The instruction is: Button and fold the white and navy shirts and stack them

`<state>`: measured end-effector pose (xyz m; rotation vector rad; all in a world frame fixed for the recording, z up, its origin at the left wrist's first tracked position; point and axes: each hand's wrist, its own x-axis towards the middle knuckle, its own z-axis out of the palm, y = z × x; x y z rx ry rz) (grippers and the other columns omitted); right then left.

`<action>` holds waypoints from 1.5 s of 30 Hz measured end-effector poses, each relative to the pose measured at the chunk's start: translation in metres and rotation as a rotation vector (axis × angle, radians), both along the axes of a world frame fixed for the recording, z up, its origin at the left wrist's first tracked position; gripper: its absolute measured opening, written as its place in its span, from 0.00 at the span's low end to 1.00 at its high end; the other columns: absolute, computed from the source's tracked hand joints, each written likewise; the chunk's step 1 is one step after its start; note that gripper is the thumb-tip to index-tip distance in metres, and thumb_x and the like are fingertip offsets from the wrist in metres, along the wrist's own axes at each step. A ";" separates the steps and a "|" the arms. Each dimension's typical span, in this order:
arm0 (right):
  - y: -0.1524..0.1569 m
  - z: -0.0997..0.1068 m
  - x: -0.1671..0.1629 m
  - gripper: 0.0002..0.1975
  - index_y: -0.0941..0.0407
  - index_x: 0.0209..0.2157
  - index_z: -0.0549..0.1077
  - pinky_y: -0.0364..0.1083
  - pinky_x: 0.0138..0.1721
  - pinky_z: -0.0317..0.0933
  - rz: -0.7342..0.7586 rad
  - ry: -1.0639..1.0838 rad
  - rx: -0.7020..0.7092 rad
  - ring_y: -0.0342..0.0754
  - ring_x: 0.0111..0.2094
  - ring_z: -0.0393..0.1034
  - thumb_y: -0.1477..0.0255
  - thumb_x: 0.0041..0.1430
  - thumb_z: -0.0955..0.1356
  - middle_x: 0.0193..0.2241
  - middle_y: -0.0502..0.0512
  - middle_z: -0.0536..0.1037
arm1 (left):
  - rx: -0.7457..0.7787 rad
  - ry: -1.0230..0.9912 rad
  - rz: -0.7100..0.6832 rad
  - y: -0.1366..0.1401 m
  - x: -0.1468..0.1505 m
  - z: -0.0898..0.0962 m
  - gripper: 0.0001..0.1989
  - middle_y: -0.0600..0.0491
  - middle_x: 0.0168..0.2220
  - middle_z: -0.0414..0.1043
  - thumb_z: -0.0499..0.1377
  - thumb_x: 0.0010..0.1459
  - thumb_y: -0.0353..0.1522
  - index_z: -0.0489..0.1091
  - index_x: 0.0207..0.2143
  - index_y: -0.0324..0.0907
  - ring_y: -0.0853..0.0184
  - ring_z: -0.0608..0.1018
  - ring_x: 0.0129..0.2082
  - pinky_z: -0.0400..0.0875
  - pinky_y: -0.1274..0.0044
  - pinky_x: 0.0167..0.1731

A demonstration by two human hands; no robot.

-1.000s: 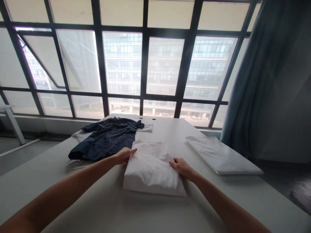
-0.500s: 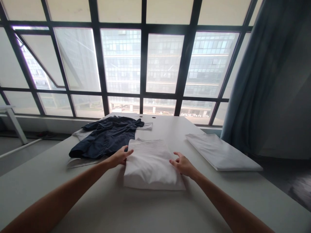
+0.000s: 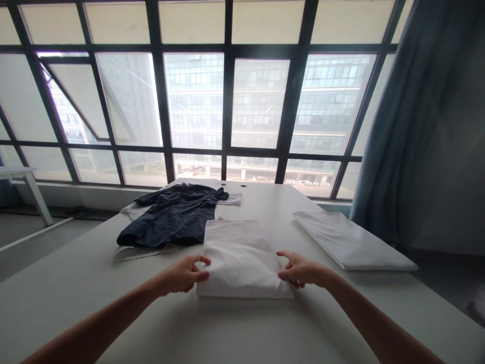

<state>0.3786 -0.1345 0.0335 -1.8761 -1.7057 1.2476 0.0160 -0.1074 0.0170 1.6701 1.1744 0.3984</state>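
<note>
A folded white garment (image 3: 242, 260) lies flat in a rough rectangle on the table in front of me. My left hand (image 3: 184, 273) is at its near left edge, thumb on top and the index finger a little apart from it. At the near right corner, my right hand (image 3: 303, 269) grips the edge with the thumb on the cloth, its index finger stretched forward and the other fingers curled underneath. Left of the bundle, a dark navy garment (image 3: 174, 215) is spread out, with white cloth (image 3: 144, 253) showing from under it.
Another folded white garment (image 3: 352, 240) rests toward the table's right edge. The white table (image 3: 261, 333) reaches to a large framed window (image 3: 195, 101). A blue-grey curtain (image 3: 394, 151) hangs at right. Part of another table (image 3: 36, 194) stands at far left.
Both hands have slid toward me along the sides of the white garment, to its near corners. Its near part looks flatter and smoother. The view has shifted slightly.
</note>
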 end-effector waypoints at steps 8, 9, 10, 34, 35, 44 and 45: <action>0.000 -0.003 -0.005 0.45 0.68 0.67 0.46 0.38 0.16 0.52 0.029 -0.030 -0.044 0.40 0.16 0.60 0.76 0.52 0.70 0.17 0.44 0.71 | 0.071 0.203 0.047 0.002 0.000 -0.005 0.31 0.58 0.24 0.66 0.67 0.46 0.46 0.70 0.50 0.40 0.71 0.66 0.17 0.57 0.80 0.17; -0.001 -0.003 -0.006 0.45 0.68 0.67 0.46 0.38 0.16 0.53 0.036 -0.059 -0.051 0.41 0.17 0.62 0.76 0.52 0.70 0.18 0.45 0.72 | 0.174 0.244 0.047 -0.001 -0.001 -0.003 0.28 0.56 0.25 0.68 0.67 0.47 0.44 0.71 0.49 0.41 0.68 0.70 0.20 0.61 0.78 0.20; -0.002 -0.002 -0.007 0.45 0.67 0.67 0.46 0.39 0.18 0.56 0.039 -0.104 -0.034 0.43 0.18 0.65 0.76 0.52 0.71 0.19 0.47 0.73 | 0.302 0.285 0.041 -0.004 0.000 -0.002 0.26 0.54 0.25 0.70 0.67 0.48 0.42 0.72 0.48 0.42 0.63 0.73 0.24 0.65 0.76 0.24; 0.005 -0.045 -0.067 0.41 0.60 0.69 0.51 0.58 0.68 0.29 0.322 -0.625 0.566 0.55 0.70 0.36 0.47 0.66 0.51 0.69 0.58 0.46 | 0.773 0.606 -0.275 0.017 0.034 -0.037 0.35 0.44 0.70 0.38 0.36 0.69 0.48 0.47 0.69 0.35 0.62 0.44 0.70 0.39 0.69 0.67; 0.005 -0.045 -0.065 0.41 0.60 0.69 0.50 0.59 0.68 0.29 0.316 -0.629 0.547 0.56 0.70 0.36 0.46 0.65 0.50 0.70 0.58 0.45 | 0.763 0.624 -0.263 0.018 0.032 -0.037 0.35 0.44 0.70 0.38 0.36 0.69 0.47 0.47 0.69 0.35 0.62 0.44 0.70 0.39 0.68 0.67; 0.004 -0.039 -0.055 0.39 0.59 0.69 0.48 0.61 0.67 0.28 0.246 -0.668 0.462 0.54 0.70 0.36 0.48 0.66 0.50 0.70 0.58 0.44 | 0.643 0.756 -0.183 0.028 0.021 -0.022 0.28 0.48 0.71 0.37 0.37 0.70 0.39 0.48 0.69 0.41 0.61 0.44 0.71 0.39 0.58 0.66; 0.004 -0.038 -0.055 0.39 0.59 0.69 0.49 0.61 0.67 0.29 0.249 -0.676 0.467 0.55 0.70 0.37 0.49 0.67 0.50 0.70 0.59 0.45 | 0.638 0.772 -0.155 0.030 0.020 -0.020 0.28 0.48 0.71 0.38 0.39 0.69 0.39 0.48 0.69 0.42 0.60 0.44 0.71 0.40 0.57 0.65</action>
